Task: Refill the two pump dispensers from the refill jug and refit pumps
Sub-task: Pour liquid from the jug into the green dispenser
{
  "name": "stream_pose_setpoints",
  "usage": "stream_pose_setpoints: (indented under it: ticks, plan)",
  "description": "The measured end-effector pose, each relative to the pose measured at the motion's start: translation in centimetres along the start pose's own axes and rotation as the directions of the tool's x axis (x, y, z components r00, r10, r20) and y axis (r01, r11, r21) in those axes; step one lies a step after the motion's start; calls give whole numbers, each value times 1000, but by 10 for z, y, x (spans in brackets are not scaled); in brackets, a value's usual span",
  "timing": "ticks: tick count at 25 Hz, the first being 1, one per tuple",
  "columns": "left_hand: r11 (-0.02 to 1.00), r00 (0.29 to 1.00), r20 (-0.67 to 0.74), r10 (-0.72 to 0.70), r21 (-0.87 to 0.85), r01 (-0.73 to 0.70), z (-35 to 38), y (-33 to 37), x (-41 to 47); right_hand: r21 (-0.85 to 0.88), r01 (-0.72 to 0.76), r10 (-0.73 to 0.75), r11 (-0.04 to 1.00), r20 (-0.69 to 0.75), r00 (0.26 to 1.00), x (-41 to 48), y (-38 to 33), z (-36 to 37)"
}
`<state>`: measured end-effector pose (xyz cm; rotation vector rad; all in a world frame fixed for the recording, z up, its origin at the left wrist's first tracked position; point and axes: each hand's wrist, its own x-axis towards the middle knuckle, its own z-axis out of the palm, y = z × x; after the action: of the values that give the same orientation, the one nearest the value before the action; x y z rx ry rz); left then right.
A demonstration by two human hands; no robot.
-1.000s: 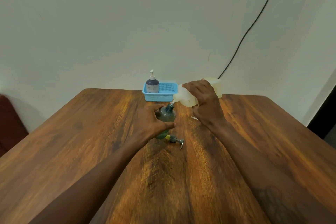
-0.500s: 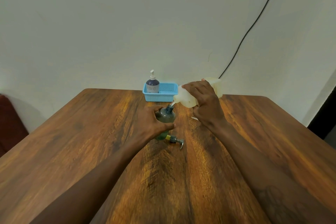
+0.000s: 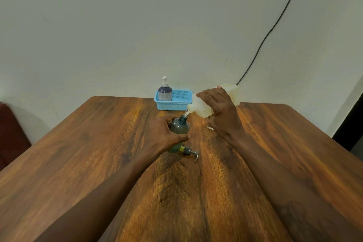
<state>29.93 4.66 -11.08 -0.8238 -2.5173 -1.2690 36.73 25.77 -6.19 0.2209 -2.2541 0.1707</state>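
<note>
My left hand [image 3: 167, 133] wraps around a grey-green dispenser bottle [image 3: 179, 126] standing upright mid-table with its neck uncovered. My right hand [image 3: 222, 112] grips the whitish refill jug [image 3: 200, 107], tipped to the left so its spout is just above the bottle's neck; a thin clear stream runs into it. A metal pump head [image 3: 189, 151] with a yellow collar lies on its side on the table just in front of the bottle. A second dispenser [image 3: 165, 92], dark purple with a white pump fitted, stands in the blue basket [image 3: 179, 102].
The wooden table [image 3: 98, 153] reaches to a pale wall; the basket sits at its far edge. A small white object [image 3: 209, 128] lies under my right wrist. A black cable [image 3: 271, 31] runs down the wall at right. A dark red seat [image 3: 11, 133] is at left.
The jug's spout has dipped slightly lower toward the bottle's neck. Both hands keep their holds in nearly the same places.
</note>
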Motion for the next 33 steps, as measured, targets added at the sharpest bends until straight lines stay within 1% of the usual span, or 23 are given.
stream_pose_setpoints:
  ticks: [26,30,33]
  plan:
    - [999,999,18,-29,40,28,3,-5,1,-49,83,-83,995,-1,997,3,-1,-1]
    - [999,1000,-12,-18,41,18,3,-2,-1,-57,93,-92,994,25,995,3,1,0]
    - [999,1000,-8,-24,41,24,3,-2,-1,-73,105,-103,992,39,994,2,1,2]
